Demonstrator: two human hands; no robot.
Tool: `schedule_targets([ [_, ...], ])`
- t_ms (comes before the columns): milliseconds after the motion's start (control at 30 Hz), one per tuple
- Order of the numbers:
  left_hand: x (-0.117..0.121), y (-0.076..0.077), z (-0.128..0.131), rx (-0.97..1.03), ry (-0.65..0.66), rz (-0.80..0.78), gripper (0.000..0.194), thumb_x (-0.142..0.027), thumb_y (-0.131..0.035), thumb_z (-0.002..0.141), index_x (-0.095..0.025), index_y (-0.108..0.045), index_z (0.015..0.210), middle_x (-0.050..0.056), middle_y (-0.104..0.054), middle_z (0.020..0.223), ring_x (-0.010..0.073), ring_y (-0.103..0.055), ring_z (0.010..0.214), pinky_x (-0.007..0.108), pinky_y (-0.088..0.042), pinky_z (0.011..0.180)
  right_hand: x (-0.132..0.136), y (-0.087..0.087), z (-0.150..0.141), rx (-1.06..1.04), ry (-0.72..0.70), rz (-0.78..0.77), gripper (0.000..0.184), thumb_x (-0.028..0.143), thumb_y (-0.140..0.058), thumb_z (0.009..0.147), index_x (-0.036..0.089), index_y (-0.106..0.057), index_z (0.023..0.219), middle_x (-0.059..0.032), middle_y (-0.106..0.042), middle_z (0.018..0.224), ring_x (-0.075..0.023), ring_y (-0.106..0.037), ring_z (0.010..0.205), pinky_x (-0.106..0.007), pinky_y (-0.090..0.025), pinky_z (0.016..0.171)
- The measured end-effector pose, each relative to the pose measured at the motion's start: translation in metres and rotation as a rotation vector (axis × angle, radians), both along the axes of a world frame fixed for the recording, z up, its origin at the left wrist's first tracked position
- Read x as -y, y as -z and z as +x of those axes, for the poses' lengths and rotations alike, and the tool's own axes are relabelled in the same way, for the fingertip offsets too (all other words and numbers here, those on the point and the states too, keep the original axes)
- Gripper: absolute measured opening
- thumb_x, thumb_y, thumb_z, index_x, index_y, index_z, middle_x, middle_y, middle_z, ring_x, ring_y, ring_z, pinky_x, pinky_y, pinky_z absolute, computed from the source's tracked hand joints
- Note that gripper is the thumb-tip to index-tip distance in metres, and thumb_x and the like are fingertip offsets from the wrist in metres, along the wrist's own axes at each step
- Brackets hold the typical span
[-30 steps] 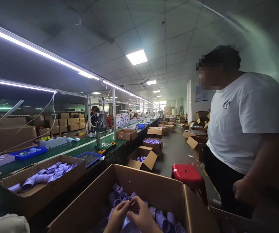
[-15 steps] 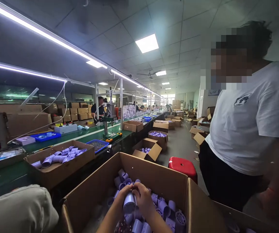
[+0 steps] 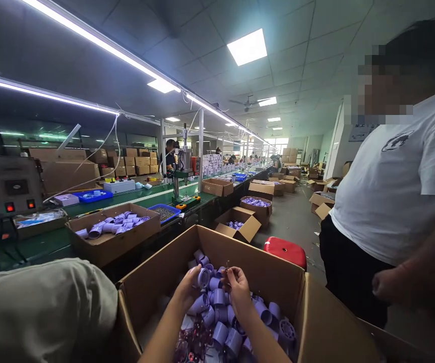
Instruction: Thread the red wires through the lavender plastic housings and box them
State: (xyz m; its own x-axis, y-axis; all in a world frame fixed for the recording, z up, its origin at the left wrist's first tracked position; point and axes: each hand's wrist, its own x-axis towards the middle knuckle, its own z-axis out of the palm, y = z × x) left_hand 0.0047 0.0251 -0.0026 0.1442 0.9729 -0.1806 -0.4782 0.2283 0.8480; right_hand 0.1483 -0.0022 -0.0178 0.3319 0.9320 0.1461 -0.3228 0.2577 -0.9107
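**Small brownish piece (image 3: 228,268) pinched above a crowded carton (image 3: 253,259): a slip could lose it**

We see a lilac plastic cylinder (image 3: 203,278) held over the heap inside the carton, its round open end turned toward us. The left hand (image 3: 187,289) has its fingers closed around the side. Just beside it, the right hand (image 3: 239,287) presses thumb and forefinger together on the piece, which is too small for us to identify. With so little to grip, we judge it could drop among the loose lilac cylinders (image 3: 220,297) below and be hard to find. The held cylinder looks smooth, so a loosened left grip might let it roll away. Nearer us lies a dark red tangle (image 3: 193,337), perhaps wired parts; anything falling there could snag. Beyond the carton stands a red stool (image 3: 285,251); to the right, a person in a white T-shirt (image 3: 394,166) stands close, and a bump could jolt the work.
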Motion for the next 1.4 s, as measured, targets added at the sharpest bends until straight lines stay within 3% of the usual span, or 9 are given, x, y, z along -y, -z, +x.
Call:
schedule_targets([
  [100, 0.0, 0.003, -0.002, -0.092, -0.034, 0.059, 0.045, -0.052, -0.08, 0.064, -0.017, -0.052, 0.073, -0.002, -0.057, 0.065, 0.0104, -0.053, 0.056, 0.021, -0.041, 0.053, 0.009, -0.005, 0.003, -0.074, -0.055, -0.029, 0.061, 0.07, -0.075, 0.055, 0.024, -0.059, 0.091, -0.0027, -0.069, 0.076, -0.0172, -0.061, 0.057, -0.03, -0.048, 0.054],
  [200, 0.002, 0.005, -0.001, -0.238, -0.09, 0.124, 0.053, -0.057, -0.078, 0.062, -0.018, -0.051, 0.087, 0.001, -0.058, 0.075, 0.0139, -0.056, 0.062, 0.025, -0.044, 0.057, 0.021, -0.01, 0.01, -0.121, -0.111, -0.061, 0.062, 0.067, -0.081, 0.048, 0.021, -0.066, 0.087, -0.0029, -0.069, 0.072, -0.0171, -0.061, 0.056, -0.029, -0.045, 0.052],
  [333, 0.006, 0.005, 0.002, -0.459, -0.141, 0.316, 0.067, -0.027, -0.087, 0.049, -0.022, -0.051, 0.105, 0.001, -0.06, 0.092, 0.0186, -0.059, 0.082, 0.032, -0.047, 0.077, 0.039, -0.016, 0.025, -0.173, -0.166, -0.086, 0.057, 0.061, -0.087, 0.045, 0.019, -0.069, 0.079, -0.0027, -0.069, 0.069, -0.0157, -0.06, 0.057, -0.027, -0.044, 0.052],
  [433, 0.008, 0.004, 0.005, -0.584, -0.11, 0.482, 0.064, -0.007, -0.078, 0.044, -0.023, -0.056, 0.102, -0.003, -0.062, 0.092, 0.0193, -0.059, 0.089, 0.033, -0.043, 0.088, 0.051, -0.023, 0.034, -0.207, -0.221, -0.09, 0.052, 0.053, -0.091, 0.045, 0.019, -0.069, 0.077, -0.002, -0.07, 0.07, -0.0145, -0.061, 0.059, -0.026, -0.046, 0.056],
  [567, 0.007, 0.006, 0.007, -0.686, -0.074, 0.636, 0.047, -0.002, -0.067, 0.049, -0.02, -0.059, 0.092, -0.002, -0.062, 0.09, 0.0186, -0.059, 0.09, 0.032, -0.045, 0.088, 0.06, -0.035, 0.033, -0.231, -0.337, -0.072, 0.049, 0.049, -0.092, 0.048, 0.019, -0.07, 0.079, -0.0017, -0.07, 0.07, -0.0142, -0.061, 0.06, -0.027, -0.047, 0.058],
  [700, 0.005, 0.01, 0.005, -0.747, -0.071, 0.735, 0.048, -0.003, -0.065, 0.053, -0.02, -0.057, 0.097, 0.0, -0.063, 0.095, 0.0189, -0.059, 0.09, 0.033, -0.046, 0.087, 0.063, -0.041, 0.029, -0.241, -0.423, -0.05, 0.044, 0.048, -0.092, 0.051, 0.019, -0.07, 0.075, -0.0021, -0.07, 0.068, -0.0147, -0.062, 0.06, -0.027, -0.048, 0.06],
  [933, 0.007, 0.012, 0.012, -0.799, -0.004, 0.868, 0.052, -0.009, -0.071, 0.055, -0.021, -0.058, 0.103, 0.007, -0.061, 0.112, 0.0236, -0.057, 0.106, 0.038, -0.043, 0.096, 0.057, -0.035, 0.026, -0.245, -0.472, -0.035, 0.042, 0.049, -0.091, 0.054, 0.02, -0.069, 0.075, -0.0024, -0.069, 0.068, -0.0158, -0.063, 0.06, -0.028, -0.048, 0.059],
  [1133, 0.012, 0.003, 0.011, -0.843, 0.11, 0.918, 0.057, 0.003, -0.059, 0.046, -0.02, -0.066, 0.098, 0.006, -0.06, 0.108, 0.0247, -0.053, 0.106, 0.039, -0.04, 0.099, 0.053, -0.026, 0.024, -0.221, -0.463, -0.026, 0.042, 0.049, -0.089, 0.056, 0.019, -0.069, 0.077, -0.0039, -0.071, 0.069, -0.0164, -0.064, 0.059, -0.026, -0.045, 0.055],
  [1400, 0.014, -0.002, 0.007, -0.878, 0.168, 0.91, 0.059, 0.002, -0.059, 0.045, -0.02, -0.067, 0.099, 0.005, -0.06, 0.106, 0.0251, -0.052, 0.104, 0.038, -0.04, 0.097, 0.052, -0.025, 0.023, -0.158, -0.475, -0.055, 0.043, 0.05, -0.089, 0.056, 0.018, -0.069, 0.077, -0.0035, -0.07, 0.068, -0.0167, -0.064, 0.057, -0.027, -0.046, 0.055],
])
